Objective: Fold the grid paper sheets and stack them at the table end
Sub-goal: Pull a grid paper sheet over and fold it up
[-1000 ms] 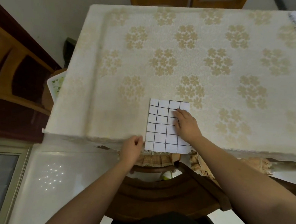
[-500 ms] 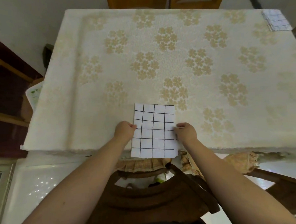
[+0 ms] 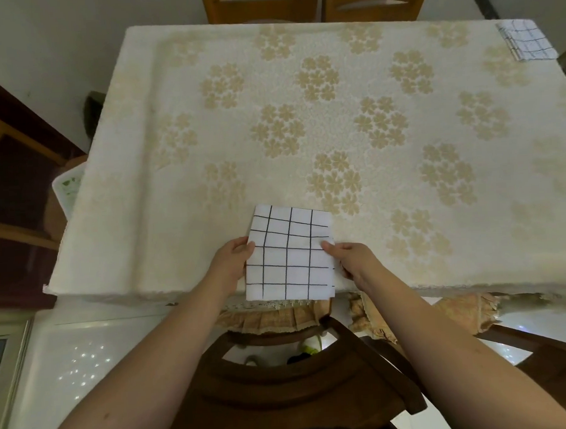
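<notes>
A white grid paper sheet (image 3: 290, 253) with black lines lies at the table's near edge, its lower part hanging past the edge and its middle bent slightly. My left hand (image 3: 232, 259) pinches its left edge. My right hand (image 3: 349, 258) pinches its right edge. A stack of folded grid sheets (image 3: 528, 40) rests at the far right corner of the table.
The table (image 3: 335, 113) wears a cream cloth with beige flower patterns. A dark wooden chair (image 3: 283, 378) stands below me against the near edge. Two lighter wooden chairs (image 3: 316, 1) stand at the far side. A wooden cabinet (image 3: 8, 182) is on the left.
My left hand came up from the table edge and took the sheet's left edge. My right hand slid off the sheet's top to grip its right edge. The sheet lifted slightly.
</notes>
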Demonstrator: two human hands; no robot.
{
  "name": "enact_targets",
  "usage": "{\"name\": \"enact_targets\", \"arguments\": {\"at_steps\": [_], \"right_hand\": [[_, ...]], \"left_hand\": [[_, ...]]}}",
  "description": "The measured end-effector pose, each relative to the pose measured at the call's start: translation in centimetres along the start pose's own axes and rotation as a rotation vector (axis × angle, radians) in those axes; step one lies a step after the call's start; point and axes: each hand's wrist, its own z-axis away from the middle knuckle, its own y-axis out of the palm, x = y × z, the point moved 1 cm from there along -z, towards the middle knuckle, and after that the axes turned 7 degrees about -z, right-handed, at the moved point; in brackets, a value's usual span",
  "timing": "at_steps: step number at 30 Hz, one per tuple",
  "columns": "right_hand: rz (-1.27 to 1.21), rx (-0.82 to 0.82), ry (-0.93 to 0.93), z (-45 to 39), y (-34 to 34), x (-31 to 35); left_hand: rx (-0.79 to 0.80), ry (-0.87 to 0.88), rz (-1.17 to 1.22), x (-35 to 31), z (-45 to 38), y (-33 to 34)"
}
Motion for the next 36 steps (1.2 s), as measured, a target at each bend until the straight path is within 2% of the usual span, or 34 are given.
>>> {"name": "enact_targets", "arguments": {"at_steps": [4, 12, 16, 21, 25, 27, 32, 36], "right_hand": [[-0.055, -0.025, -0.017, 0.2, -0.2, 0.1], [0.006, -0.073, -0.065, 2.2, -0.1, 1.7], [-0.006, -0.06, -0.138, 2.8, 0.1, 3.9], [-0.14, 0.025, -0.34, 4.2, 0.4, 7.8], [-0.153, 0.038, -0.47, 4.3, 0.0, 8.3], [-0.15, 0.013, -0.456, 3.7, -0.1, 7.1], [-0.102, -0.086, -0.226, 1.4, 0.0, 1.8], [0.002, -0.168, -0.183, 0.7, -0.2, -1.3]], "left_hand": [[0.0, 0.043, -0.004, -0.1, 0.5, 0.3], [-0.088, 0.091, -0.39, -1.8, 1.0, -0.5], [-0.092, 0.107, -0.395, -5.4, 1.7, -0.7], [-0.196, 0.324, -0.305, -11.0, 3.0, -0.9], [-0.233, 0.421, -0.196, -11.6, 3.2, -1.1], [-0.206, 0.351, -0.199, -9.9, 2.2, -0.9], [-0.092, 0.02, -0.14, -3.1, 0.2, 0.6], [-0.142, -0.014, -0.091, -0.5, 0.0, 1.5]]}}
